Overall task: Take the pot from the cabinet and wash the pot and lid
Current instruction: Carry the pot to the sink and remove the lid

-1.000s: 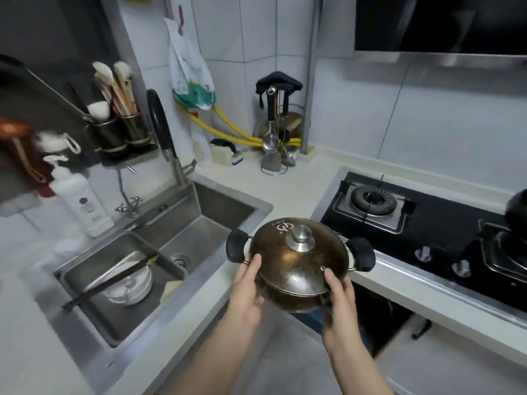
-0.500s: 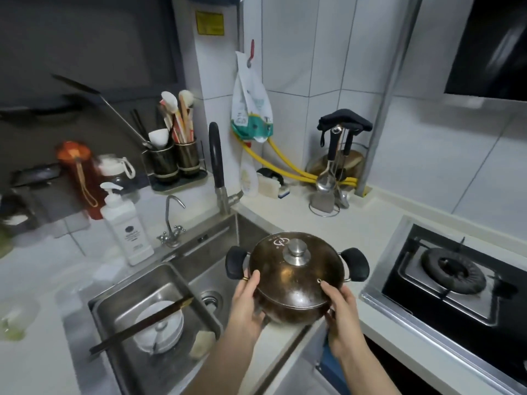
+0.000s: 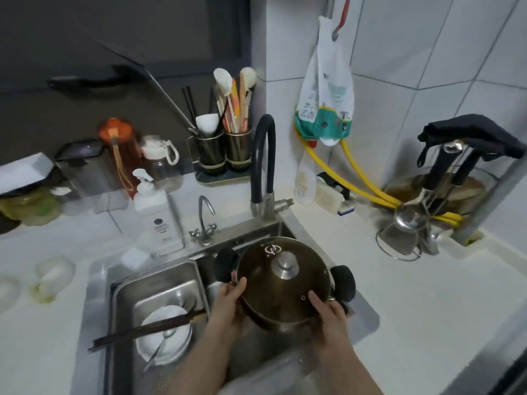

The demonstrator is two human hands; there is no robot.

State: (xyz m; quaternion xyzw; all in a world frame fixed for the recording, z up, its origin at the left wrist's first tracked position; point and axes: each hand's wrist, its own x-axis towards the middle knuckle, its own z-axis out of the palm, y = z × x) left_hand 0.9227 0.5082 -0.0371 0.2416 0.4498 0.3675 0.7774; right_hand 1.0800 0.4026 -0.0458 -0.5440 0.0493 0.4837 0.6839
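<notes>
A white worktop (image 3: 413, 295) runs into a tiled corner of the kitchen, with a steel sink (image 3: 368, 317) set into it in front of me. I hold the pot (image 3: 273, 317) above the right basin of the sink, near the sink's right edge, its lid (image 3: 285, 280) on and tilted slightly toward me. My left hand (image 3: 228, 300) grips the pot's left side, thumb resting on the rim of the lid just below the left black handle (image 3: 226, 263). My right hand (image 3: 328, 312) grips the right side, thumb laid on the lid near the right black handle (image 3: 343, 282). In the left basin sits a white bowl (image 3: 164, 334) with a spoon (image 3: 159, 347) in it and dark chopsticks (image 3: 148, 329) lying across its rim. A black-hosed tap (image 3: 262, 163) rises at the back edge of the sink, a smaller chrome tap (image 3: 204, 220) just left of it. A white pump bottle (image 3: 158, 215) stands on the worktop behind the sink's left basin. Toward the back right corner of the worktop a rack of steel utensils (image 3: 410, 220) stands, a dark cloth (image 3: 470, 138) draped over its top.
</notes>
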